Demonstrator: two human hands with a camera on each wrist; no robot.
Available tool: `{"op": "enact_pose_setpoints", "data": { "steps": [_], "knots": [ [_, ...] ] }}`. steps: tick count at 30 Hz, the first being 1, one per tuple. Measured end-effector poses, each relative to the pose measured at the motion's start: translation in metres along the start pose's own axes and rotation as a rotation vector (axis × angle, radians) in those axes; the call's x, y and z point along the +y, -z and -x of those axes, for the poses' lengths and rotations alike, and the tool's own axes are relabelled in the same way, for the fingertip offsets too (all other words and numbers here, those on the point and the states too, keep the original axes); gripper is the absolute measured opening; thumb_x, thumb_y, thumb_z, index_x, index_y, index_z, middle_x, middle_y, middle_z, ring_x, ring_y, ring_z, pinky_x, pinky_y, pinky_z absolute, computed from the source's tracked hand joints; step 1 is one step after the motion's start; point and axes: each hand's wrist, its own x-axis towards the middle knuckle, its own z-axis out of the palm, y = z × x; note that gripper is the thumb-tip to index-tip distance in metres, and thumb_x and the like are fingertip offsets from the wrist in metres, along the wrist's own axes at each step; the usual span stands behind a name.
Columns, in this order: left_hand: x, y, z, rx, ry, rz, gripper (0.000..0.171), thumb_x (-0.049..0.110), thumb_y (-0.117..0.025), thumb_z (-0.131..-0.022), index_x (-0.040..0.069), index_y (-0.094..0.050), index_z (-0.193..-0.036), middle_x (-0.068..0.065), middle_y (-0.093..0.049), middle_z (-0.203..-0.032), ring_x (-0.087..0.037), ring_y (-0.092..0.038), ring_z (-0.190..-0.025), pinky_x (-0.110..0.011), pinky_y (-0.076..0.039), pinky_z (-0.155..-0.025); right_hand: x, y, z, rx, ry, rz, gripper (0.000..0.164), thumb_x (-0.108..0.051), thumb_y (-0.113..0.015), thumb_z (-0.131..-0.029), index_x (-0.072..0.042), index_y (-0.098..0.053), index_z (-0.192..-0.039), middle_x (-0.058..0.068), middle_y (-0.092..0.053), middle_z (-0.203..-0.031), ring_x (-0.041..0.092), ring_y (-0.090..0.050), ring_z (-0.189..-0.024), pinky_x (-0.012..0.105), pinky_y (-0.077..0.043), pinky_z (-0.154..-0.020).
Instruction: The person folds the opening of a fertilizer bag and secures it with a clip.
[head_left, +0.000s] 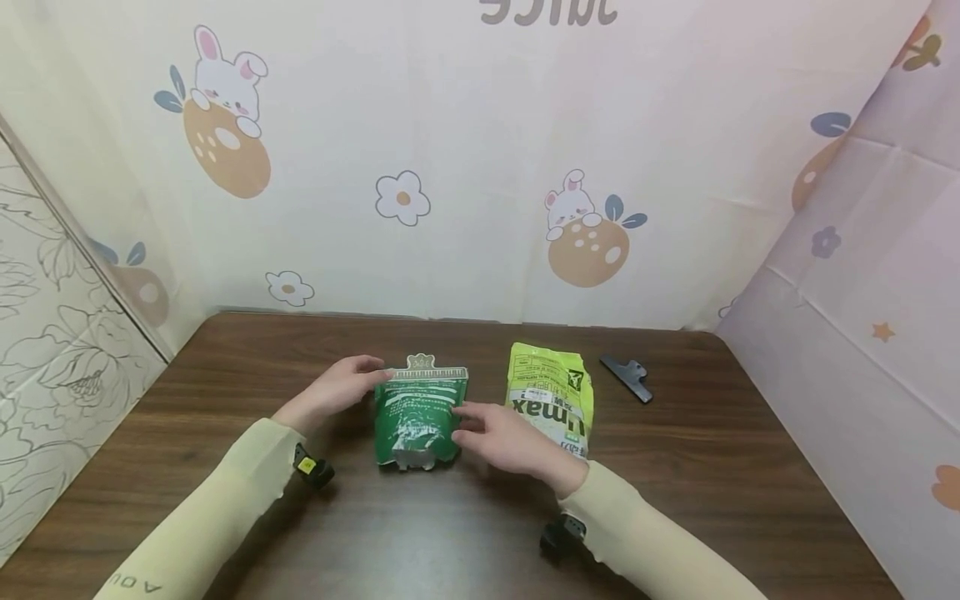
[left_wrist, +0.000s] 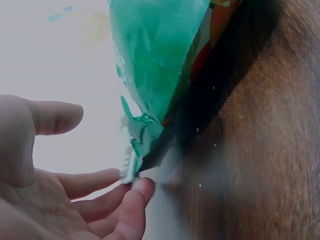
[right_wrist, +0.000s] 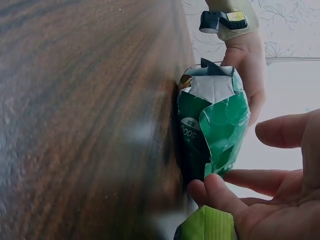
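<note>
A green foil bag point(head_left: 416, 417) lies on the table, a long clip point(head_left: 429, 374) across its far end. My left hand point(head_left: 337, 392) is at the bag's upper left corner. In the left wrist view its fingertips touch the end of the clip, the thumb held apart. My right hand point(head_left: 504, 433) is at the bag's right side. Seen from the right wrist, its fingertips point(right_wrist: 216, 184) are right at the bag's edge, thumb spread away. The bag's silvery folded bottom point(right_wrist: 212, 86) faces the near side of the table.
Right of the green bag lies a yellow-green printed bag point(head_left: 551, 379), its lower part overlapped by my right hand. Farther right, a dark grey clip point(head_left: 628, 375) lies on the brown wooden table point(head_left: 697, 483). A printed curtain point(head_left: 465, 250) hangs behind the table.
</note>
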Motion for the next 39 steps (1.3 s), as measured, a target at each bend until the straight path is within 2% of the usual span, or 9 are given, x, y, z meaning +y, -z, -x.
{"op": "enact_pose_setpoints", "data": {
  "steps": [3,7,11,18,23,28,33,39],
  "knots": [
    [0.001,0.001,0.001,0.011,-0.014,-0.014,0.062,0.043,-0.055,-0.100,0.002,-0.046,-0.144,-0.022,-0.048,-0.144,-0.037,-0.048,-0.128,-0.056,-0.038,-0.105,0.000,0.002,0.002,0.003,0.014,0.003,0.048,-0.033,-0.059,-0.099,-0.011,-0.055,-0.142,0.006,-0.057,-0.140,0.021,-0.055,-0.127,0.046,-0.041,-0.105],
    [0.002,0.000,0.000,0.026,-0.035,-0.061,0.060,0.043,-0.055,-0.099,0.003,-0.048,-0.143,-0.021,-0.050,-0.142,-0.038,-0.047,-0.130,-0.058,-0.037,-0.105,0.001,0.004,0.004,0.003,0.041,0.002,0.044,-0.032,-0.059,-0.099,-0.014,-0.058,-0.140,0.003,-0.061,-0.135,0.020,-0.056,-0.125,0.046,-0.042,-0.105],
    [0.002,-0.001,0.001,0.032,-0.039,-0.077,0.058,0.043,-0.055,-0.099,0.004,-0.049,-0.142,-0.021,-0.052,-0.140,-0.038,-0.048,-0.128,-0.058,-0.038,-0.104,0.003,0.005,0.006,0.000,0.069,-0.002,0.042,-0.031,-0.059,-0.100,-0.016,-0.059,-0.138,0.001,-0.064,-0.132,0.019,-0.057,-0.123,0.044,-0.042,-0.104],
    [0.006,0.002,0.005,0.083,-0.072,-0.121,0.052,0.045,-0.057,-0.098,0.009,-0.054,-0.136,-0.017,-0.055,-0.137,-0.036,-0.051,-0.124,-0.058,-0.040,-0.101,0.008,0.010,0.009,0.003,0.103,-0.010,0.037,-0.031,-0.059,-0.100,-0.020,-0.062,-0.136,-0.004,-0.063,-0.132,0.018,-0.054,-0.126,0.046,-0.041,-0.105],
    [0.012,0.002,0.008,0.103,-0.106,-0.128,0.045,0.046,-0.059,-0.097,0.013,-0.059,-0.127,-0.012,-0.059,-0.130,-0.033,-0.054,-0.119,-0.056,-0.043,-0.098,0.010,0.016,0.013,0.030,0.081,-0.008,0.034,-0.032,-0.059,-0.100,-0.020,-0.065,-0.132,-0.008,-0.064,-0.128,0.017,-0.053,-0.127,0.048,-0.040,-0.105],
    [0.020,0.000,0.011,0.127,-0.144,-0.123,0.035,0.044,-0.061,-0.097,0.016,-0.063,-0.118,-0.008,-0.063,-0.122,-0.028,-0.057,-0.113,-0.051,-0.046,-0.094,0.011,0.027,0.020,0.075,0.081,-0.048,0.028,-0.027,-0.061,-0.100,-0.018,-0.068,-0.126,-0.003,-0.068,-0.123,0.019,-0.059,-0.120,0.049,-0.042,-0.103],
    [0.032,-0.002,0.014,0.104,-0.181,-0.107,0.028,0.039,-0.062,-0.098,0.016,-0.065,-0.114,-0.006,-0.064,-0.117,-0.027,-0.058,-0.108,-0.048,-0.047,-0.091,0.020,0.041,0.028,0.133,0.063,-0.081,0.024,-0.024,-0.062,-0.100,-0.023,-0.069,-0.123,-0.003,-0.070,-0.119,0.017,-0.061,-0.116,0.049,-0.043,-0.102],
    [0.046,-0.001,0.019,0.077,-0.225,-0.101,0.026,0.038,-0.062,-0.098,0.017,-0.066,-0.112,-0.004,-0.065,-0.111,-0.025,-0.057,-0.102,-0.044,-0.047,-0.087,0.039,0.060,0.037,0.185,0.024,-0.074,0.025,-0.025,-0.061,-0.100,-0.017,-0.069,-0.123,-0.003,-0.069,-0.117,0.018,-0.061,-0.113,0.050,-0.045,-0.099]
  ]
}}
